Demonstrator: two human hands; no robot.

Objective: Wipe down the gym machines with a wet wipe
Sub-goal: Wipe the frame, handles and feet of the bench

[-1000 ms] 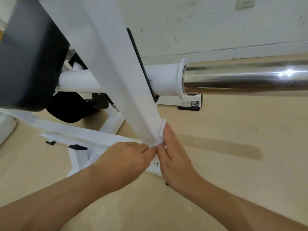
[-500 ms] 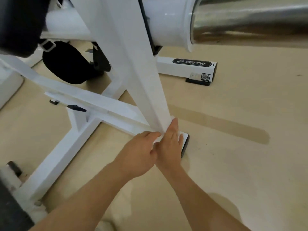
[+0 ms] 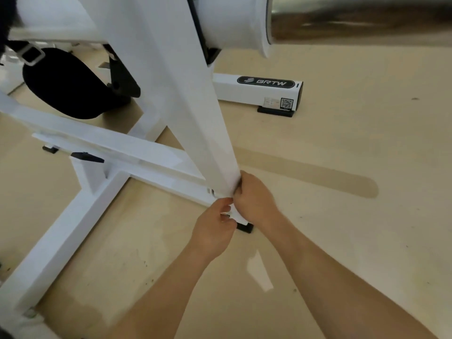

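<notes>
A white gym machine's slanted post (image 3: 195,106) runs down to its floor frame (image 3: 61,241). Both my hands are at the bottom of this post, where it joins the frame. My right hand (image 3: 254,201) curls round the post's right edge, with a bit of white wet wipe (image 3: 236,186) showing under its fingers. My left hand (image 3: 215,226) sits just below and to the left with curled fingers, pinching the wipe's lower end against the foot. Most of the wipe is hidden and blends with the white paint.
A chrome bar sleeve (image 3: 354,23) juts out overhead at the upper right. A black pad (image 3: 66,86) hangs at the left. A white foot with a BRTW label (image 3: 265,82) lies behind. A black rubber foot (image 3: 244,227) sits under my hands on the beige floor (image 3: 342,216).
Both hands have slid down the slanted post with the wipe, from partway up to its base. My head has tilted down, so the wall has left the view.
</notes>
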